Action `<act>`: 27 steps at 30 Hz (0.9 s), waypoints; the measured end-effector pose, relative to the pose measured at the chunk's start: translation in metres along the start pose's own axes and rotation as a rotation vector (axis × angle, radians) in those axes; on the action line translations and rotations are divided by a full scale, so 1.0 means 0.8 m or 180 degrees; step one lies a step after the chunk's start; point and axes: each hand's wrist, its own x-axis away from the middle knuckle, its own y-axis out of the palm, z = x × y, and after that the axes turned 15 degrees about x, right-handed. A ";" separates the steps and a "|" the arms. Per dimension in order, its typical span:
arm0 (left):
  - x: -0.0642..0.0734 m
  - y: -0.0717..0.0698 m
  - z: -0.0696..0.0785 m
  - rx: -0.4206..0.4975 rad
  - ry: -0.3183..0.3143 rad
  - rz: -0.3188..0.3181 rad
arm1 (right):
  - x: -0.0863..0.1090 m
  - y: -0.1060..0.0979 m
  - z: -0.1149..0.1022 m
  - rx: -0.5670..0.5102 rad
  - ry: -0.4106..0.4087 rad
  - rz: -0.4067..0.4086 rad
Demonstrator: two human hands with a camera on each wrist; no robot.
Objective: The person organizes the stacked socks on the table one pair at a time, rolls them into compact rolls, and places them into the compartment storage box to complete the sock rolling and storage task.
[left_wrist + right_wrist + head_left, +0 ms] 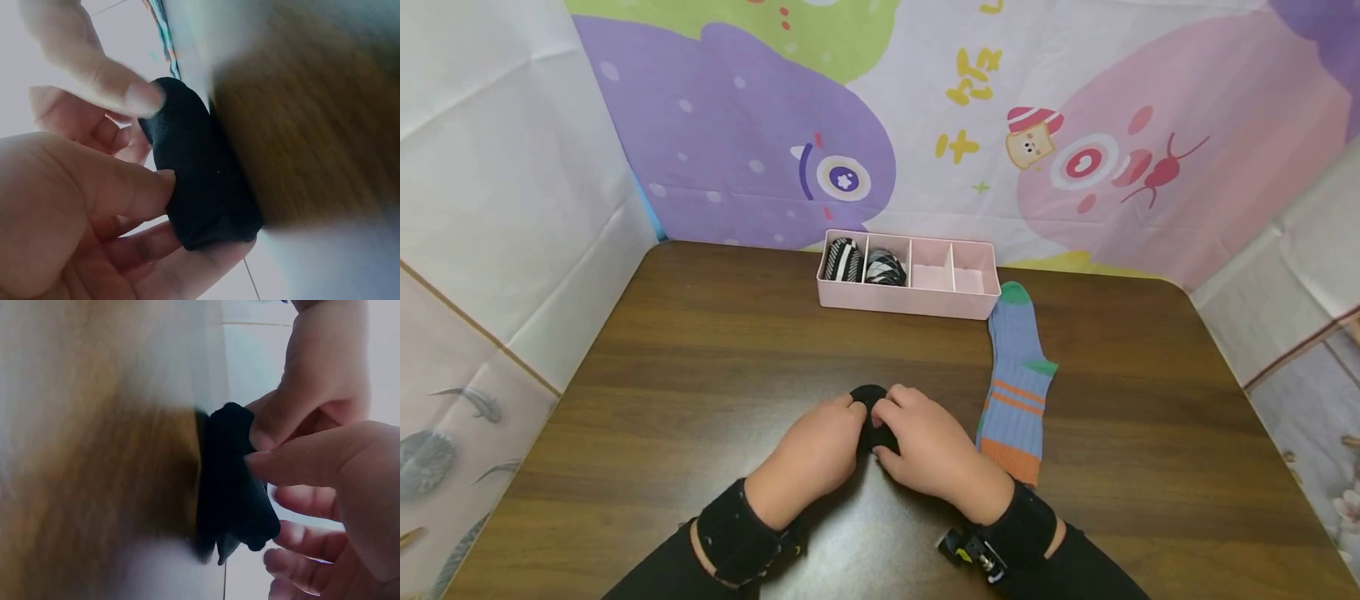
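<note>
Left hand (812, 450) and right hand (925, 442) pinch a rolled black fabric bundle (203, 181) on a brown wood-grain table (715, 375)

Each has thumb and fingers curled at the bundle's sides; beyond stands a pale pink, four-compartment box (902, 302), a black-and-white striped roll (843, 261) in its leftmost compartment, a black-and-white patterned roll (886, 269) in the next; a flat blue ribbed sock (1019, 358) with orange stripes lies to the right, its green toe beside the box
</note>
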 end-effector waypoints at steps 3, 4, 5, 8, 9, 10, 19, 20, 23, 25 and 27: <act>-0.001 -0.001 0.000 0.0064 -0.0070 0.0020 | -0.001 0.000 -0.001 0.0129 -0.0100 -0.0020; -0.001 -0.001 -0.001 0.0070 -0.0081 0.0030 | -0.001 0.000 -0.001 0.0148 -0.0107 -0.0020; -0.002 0.000 -0.002 0.0072 -0.0088 0.0041 | -0.001 0.001 -0.001 0.0169 -0.0101 -0.0011; -0.004 0.000 -0.007 0.0104 -0.0111 0.0069 | -0.002 0.003 -0.001 0.0169 -0.0059 0.0037; -0.005 0.001 -0.008 0.0109 -0.0116 0.0082 | -0.002 0.003 -0.001 0.0158 -0.0051 0.0050; -0.006 0.001 -0.009 0.0120 -0.0121 0.0092 | -0.002 0.004 0.000 0.0149 -0.0044 0.0060; -0.009 -0.001 -0.019 0.0318 -0.0038 0.0319 | -0.002 0.008 0.000 -0.0114 0.0052 -0.0010; -0.009 -0.001 -0.020 0.0360 -0.0028 0.0346 | -0.002 0.009 0.001 -0.0151 0.0071 -0.0019; -0.010 -0.002 -0.021 0.0441 -0.0020 0.0383 | -0.003 0.011 0.003 -0.0276 0.0117 -0.0025; -0.010 -0.002 -0.020 0.0432 -0.0006 0.0375 | -0.003 0.012 0.004 -0.0368 0.0154 -0.0038; -0.011 -0.002 -0.018 0.0390 0.0010 0.0375 | -0.003 0.013 0.005 -0.0455 0.0203 -0.0052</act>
